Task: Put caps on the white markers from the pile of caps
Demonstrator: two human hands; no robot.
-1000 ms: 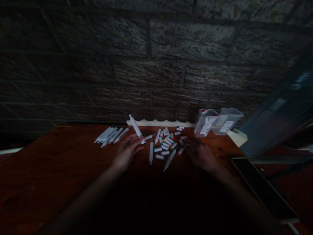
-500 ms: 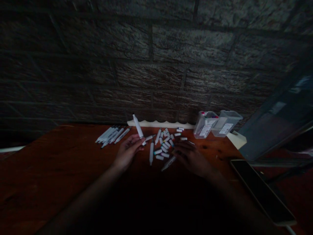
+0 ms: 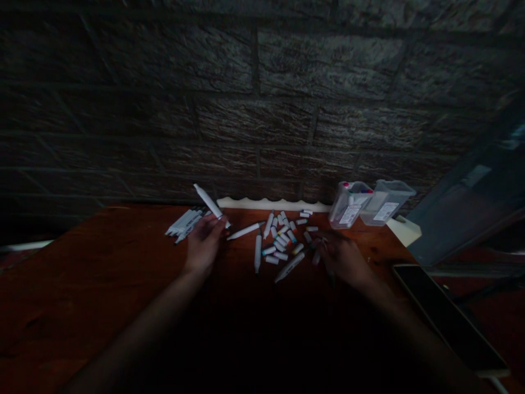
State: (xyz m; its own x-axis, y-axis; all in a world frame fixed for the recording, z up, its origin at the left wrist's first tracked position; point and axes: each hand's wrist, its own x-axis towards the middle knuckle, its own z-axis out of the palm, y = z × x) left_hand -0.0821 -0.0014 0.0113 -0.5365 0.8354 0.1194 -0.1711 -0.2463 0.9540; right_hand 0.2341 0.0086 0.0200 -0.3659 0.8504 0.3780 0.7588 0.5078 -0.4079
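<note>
My left hand (image 3: 204,241) is closed on a white marker (image 3: 210,203), which tilts up to the left above the table. My right hand (image 3: 342,256) is over the right side of a pile of loose white marker caps (image 3: 282,238). Its fingers are bent together, and shadow and blur hide what they hold, if anything. A marker cap (image 3: 308,237) lies just left of its fingertips. Between the hands, several uncapped markers lie on the wood, among them one marker (image 3: 257,253) pointing towards me and a slanted marker (image 3: 289,267).
A row of white markers (image 3: 184,221) lies behind my left hand. Two clear plastic boxes (image 3: 388,202) stand at the back right, the left one with markers inside. A phone (image 3: 449,320) rests at the table's right edge. Behind the wooden table (image 3: 94,273) rises a block wall (image 3: 229,126).
My left hand has moved left with the marker, away from the marker lying beside it. My right hand has shifted right, uncovering caps and more of the slanted marker.
</note>
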